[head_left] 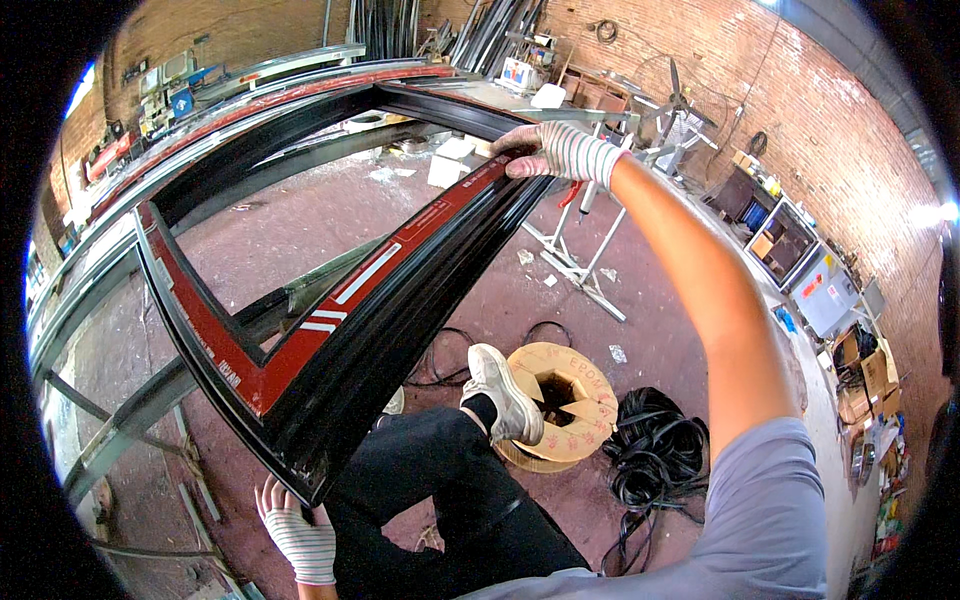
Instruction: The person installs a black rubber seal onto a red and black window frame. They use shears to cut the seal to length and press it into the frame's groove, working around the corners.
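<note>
A large black window frame (375,350) with red protective film along two sides is tilted up in front of me, its near corner low above my lap. My right hand (565,155), in a striped fingerless glove, is closed over the far right corner of the frame, thumb on the near side. At the near bottom corner, my left hand (300,540), gloved likewise, holds the edge from below; some of its fingertips are hidden behind the profile. The frame's far side lies over a metal rack (130,410) on the left.
A cardboard reel (570,400) stands on the floor, my shoe (505,395) against it. Beside it lies a heap of black rubber strip (655,450). Beyond are a white metal stand (575,265) and a fan (675,95). Boxes (875,375) line the right wall.
</note>
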